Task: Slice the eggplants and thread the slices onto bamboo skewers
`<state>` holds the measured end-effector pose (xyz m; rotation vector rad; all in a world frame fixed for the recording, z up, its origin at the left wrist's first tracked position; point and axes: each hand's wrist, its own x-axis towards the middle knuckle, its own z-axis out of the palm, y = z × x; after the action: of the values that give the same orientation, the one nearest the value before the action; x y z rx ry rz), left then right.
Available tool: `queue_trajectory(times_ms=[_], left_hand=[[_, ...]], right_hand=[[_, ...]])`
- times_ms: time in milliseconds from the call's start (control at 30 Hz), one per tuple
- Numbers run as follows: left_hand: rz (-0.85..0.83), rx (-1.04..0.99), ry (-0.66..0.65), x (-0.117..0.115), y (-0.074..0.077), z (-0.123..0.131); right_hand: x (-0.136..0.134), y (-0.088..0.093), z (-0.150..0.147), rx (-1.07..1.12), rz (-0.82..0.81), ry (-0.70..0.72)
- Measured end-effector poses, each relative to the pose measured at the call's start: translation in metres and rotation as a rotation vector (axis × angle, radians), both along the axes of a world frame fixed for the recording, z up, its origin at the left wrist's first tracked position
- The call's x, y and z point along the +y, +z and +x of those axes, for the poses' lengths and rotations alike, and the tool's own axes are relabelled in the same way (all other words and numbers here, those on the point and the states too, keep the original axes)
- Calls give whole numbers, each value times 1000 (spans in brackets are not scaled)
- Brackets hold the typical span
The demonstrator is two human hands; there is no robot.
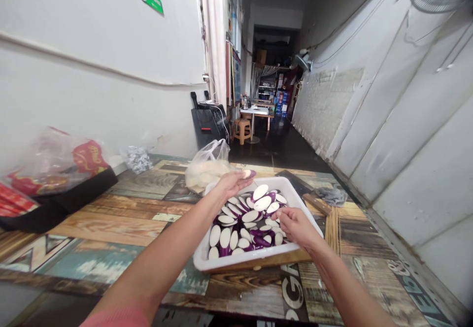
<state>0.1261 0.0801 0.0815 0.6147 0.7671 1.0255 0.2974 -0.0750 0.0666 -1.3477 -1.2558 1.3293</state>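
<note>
A white plastic tray holds many oval slices of purple-skinned eggplant with pale cut faces. My left hand is over the tray's far left side, its fingers closed on one eggplant slice. Over the tray's right side, my right hand is pinched on what looks like a thin bamboo skewer, mostly lost against the slices. Only a faint thin line shows below the raised slice. Whether the slices between my hands are threaded on it I cannot tell. Right of the tray lies a bundle of bamboo skewers.
A knife with a wooden handle and a grey cloth lie beyond the skewers. Behind the tray sits a clear plastic bag. A black box with red packets stands at left on the wood-patterned table.
</note>
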Motion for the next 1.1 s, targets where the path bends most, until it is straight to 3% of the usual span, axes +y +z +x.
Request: queue_trajectory(times_ms=[333,767,1100], left_hand=[[-81,-38,3,-2,4,1],[-35,-46,34,2,-3,1],[-18,-4,17,-5,4,4]], right_hand=[[-1,2,0,5,0,-2],[-2,1,1,2,37,5],[-2,0,1,-9,44,6]])
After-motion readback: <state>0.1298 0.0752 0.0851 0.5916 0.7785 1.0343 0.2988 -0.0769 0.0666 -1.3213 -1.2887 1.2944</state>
